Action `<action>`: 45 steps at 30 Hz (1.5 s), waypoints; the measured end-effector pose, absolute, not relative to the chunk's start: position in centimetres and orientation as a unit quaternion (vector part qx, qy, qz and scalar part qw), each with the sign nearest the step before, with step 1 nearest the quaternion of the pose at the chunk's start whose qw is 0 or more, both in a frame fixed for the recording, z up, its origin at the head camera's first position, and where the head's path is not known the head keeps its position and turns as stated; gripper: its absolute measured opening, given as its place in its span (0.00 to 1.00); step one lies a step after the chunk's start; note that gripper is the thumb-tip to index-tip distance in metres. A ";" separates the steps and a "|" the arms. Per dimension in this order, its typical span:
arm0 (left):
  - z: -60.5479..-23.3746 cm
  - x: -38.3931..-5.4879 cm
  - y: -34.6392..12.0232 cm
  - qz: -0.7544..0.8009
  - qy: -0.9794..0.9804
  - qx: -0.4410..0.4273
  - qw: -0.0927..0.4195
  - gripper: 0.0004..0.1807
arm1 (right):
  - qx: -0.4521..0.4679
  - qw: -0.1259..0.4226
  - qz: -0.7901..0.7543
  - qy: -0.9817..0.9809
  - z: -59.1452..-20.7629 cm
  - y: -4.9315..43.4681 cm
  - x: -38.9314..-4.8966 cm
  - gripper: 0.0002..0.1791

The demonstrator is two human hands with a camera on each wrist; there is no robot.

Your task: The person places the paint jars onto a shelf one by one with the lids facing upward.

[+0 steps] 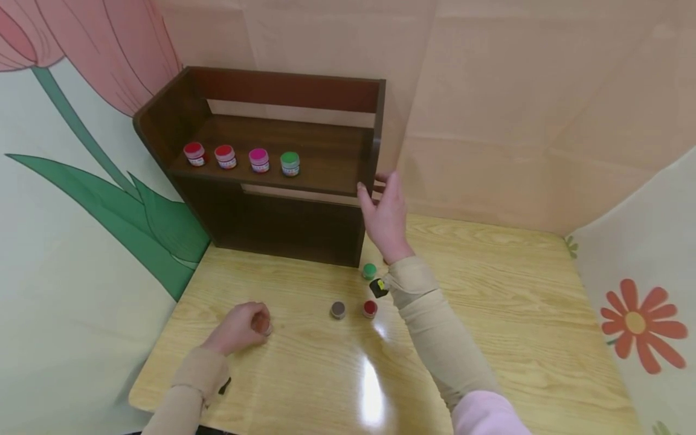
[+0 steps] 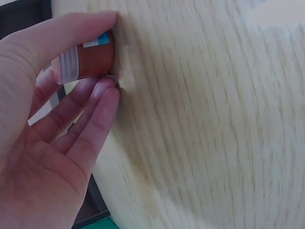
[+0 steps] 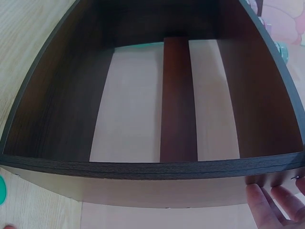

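Observation:
My left hand (image 1: 239, 329) pinches a small jar of reddish-brown paint (image 2: 95, 59) between thumb and fingers, low over the table at the left. In the left wrist view the jar lies tilted on its side, its clear lid toward the palm. My right hand (image 1: 387, 214) holds the right side panel of a dark brown two-tier shelf (image 1: 321, 232), thumb at the front edge and fingers along the outer face. On the upper board, a red jar (image 1: 194, 154), another red jar (image 1: 225, 157), a magenta jar (image 1: 259, 161) and a green jar (image 1: 290, 164) stand in a row.
On the wooden table (image 1: 489, 290) before the shelf are a greyish-brown jar (image 1: 338, 310), a dark red jar (image 1: 370, 309) and a green-lidded jar (image 1: 369, 271). The right forearm reaches across beside them. Flower-printed cloth (image 1: 641, 326) hangs at both sides.

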State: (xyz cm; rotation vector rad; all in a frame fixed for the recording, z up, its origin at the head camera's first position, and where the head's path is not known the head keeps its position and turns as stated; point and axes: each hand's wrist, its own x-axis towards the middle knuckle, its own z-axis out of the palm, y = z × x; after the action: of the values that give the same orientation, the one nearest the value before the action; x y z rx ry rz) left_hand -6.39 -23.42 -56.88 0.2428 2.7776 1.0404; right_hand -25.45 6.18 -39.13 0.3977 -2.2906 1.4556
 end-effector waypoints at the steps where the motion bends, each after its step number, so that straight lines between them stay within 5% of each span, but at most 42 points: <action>1: -57.0 -6.4 -23.4 0.347 0.931 0.079 0.082 0.18 | 0.142 0.198 0.520 -0.818 -39.1 6.2 -25.5 0.22; 20: -56.5 -6.4 -22.4 0.323 0.944 0.052 0.055 0.15 | 0.143 0.203 0.523 -0.815 -39.1 6.2 -25.5 0.21; 45: -49.0 -11.4 -20.7 0.364 0.924 0.113 -0.012 0.14 | 0.149 0.203 0.520 -0.816 -39.2 6.3 -25.6 0.21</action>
State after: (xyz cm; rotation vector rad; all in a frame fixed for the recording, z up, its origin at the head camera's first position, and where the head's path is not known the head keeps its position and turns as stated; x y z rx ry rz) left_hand -11.40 -20.74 -49.05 0.3576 2.9258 1.1527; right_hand -25.61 6.29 -39.22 0.4151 -2.2771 1.4524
